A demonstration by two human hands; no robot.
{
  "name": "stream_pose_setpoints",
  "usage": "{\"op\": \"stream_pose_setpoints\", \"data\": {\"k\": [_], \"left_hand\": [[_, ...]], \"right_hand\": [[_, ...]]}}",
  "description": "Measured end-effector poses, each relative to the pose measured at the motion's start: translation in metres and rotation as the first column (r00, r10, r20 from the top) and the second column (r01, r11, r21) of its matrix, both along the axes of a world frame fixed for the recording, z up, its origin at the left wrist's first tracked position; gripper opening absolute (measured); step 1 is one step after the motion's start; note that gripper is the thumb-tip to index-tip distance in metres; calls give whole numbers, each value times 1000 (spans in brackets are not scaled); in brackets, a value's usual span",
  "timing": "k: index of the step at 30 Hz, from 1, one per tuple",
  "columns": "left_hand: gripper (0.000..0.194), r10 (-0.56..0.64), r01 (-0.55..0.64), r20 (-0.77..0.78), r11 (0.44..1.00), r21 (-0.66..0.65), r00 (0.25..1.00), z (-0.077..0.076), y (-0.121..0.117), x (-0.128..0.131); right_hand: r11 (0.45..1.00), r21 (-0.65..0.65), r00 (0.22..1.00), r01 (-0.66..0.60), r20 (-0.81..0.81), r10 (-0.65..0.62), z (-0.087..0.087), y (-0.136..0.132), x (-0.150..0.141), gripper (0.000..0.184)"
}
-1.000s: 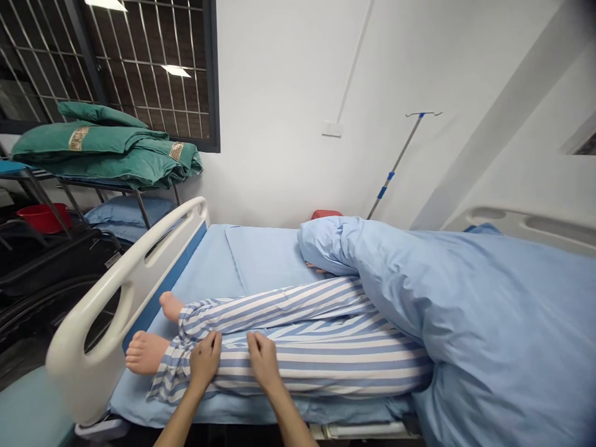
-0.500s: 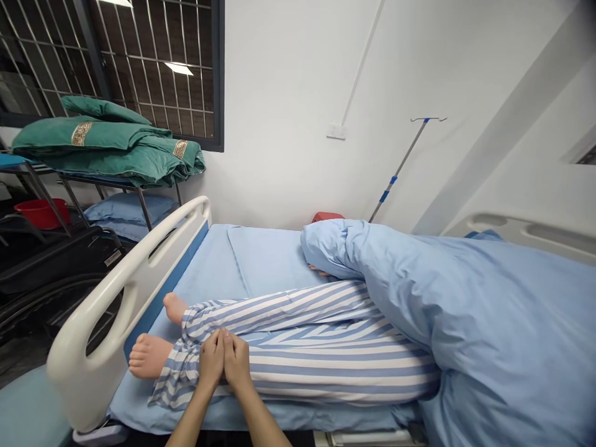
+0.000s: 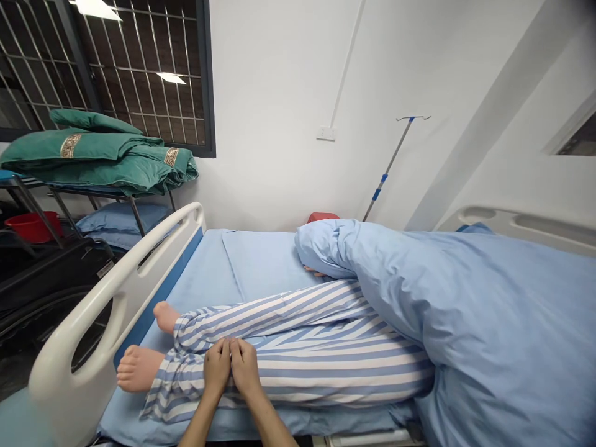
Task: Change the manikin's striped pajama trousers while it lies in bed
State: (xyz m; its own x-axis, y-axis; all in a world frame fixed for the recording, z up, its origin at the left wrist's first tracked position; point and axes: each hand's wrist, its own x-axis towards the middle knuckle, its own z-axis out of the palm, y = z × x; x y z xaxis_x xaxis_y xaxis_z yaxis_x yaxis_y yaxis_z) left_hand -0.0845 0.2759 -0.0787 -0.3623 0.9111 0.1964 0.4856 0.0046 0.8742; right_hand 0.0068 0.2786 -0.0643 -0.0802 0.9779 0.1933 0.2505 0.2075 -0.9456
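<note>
- Leftmost, a red plastic basin (image 3: 32, 226) sits low beside a metal rack (image 3: 28, 192) stacked with folded green quilts (image 3: 97, 158), under a barred window (image 3: 139, 74), with a blue pillow (image 3: 121, 218) on a lower level
- Below them stands a black wheelchair (image 3: 46, 279), just outside the white bed rail (image 3: 112, 285)
- Inside that rail, the manikin's two bare feet (image 3: 139, 369) lie on a blue bed sheet (image 3: 200, 273), one nearer, one farther
- Both hands lie together on the nearer shin, fingertips touching and fingers flat, not gripping: the left hand (image 3: 216, 366) just beside the right hand (image 3: 244, 367)
- Under them, the blue-and-white striped pyjama trousers (image 3: 326, 366) cover both legs, which lie across the bed, side by side
- Farther right, a bunched light-blue quilt (image 3: 442, 310) covers the upper body, with a red item (image 3: 322, 216) showing behind it
- Behind the quilt, a drip stand (image 3: 388, 167) leans against the white wall, right of a wall socket (image 3: 326, 133)
</note>
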Motion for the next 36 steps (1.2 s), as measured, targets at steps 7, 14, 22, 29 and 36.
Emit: {"op": "stream_pose_setpoints", "data": {"k": [7,14,22,29,36], "left_hand": [[39,9,-10,33,1000,25,999,4,3,13],[38,-40,39,74,999,24,996,6,6,33],[38,-83,84,14,996,-10,996,9,4,61],[40,-90,89,38,996,15,995,24,6,96],[39,-148,146,-68,989,-34,987,16,6,127]], "right_hand": [[999,54,998,2,64,-5,0,0,16,43],[998,56,1000,27,8,-28,-1,0,35,43],[1000,-15,991,1,-131,-3,4,11,70,47],[998,-15,996,63,-64,-64,4,14,109,47],[989,31,989,141,-44,-140,7,5,135,46]]}}
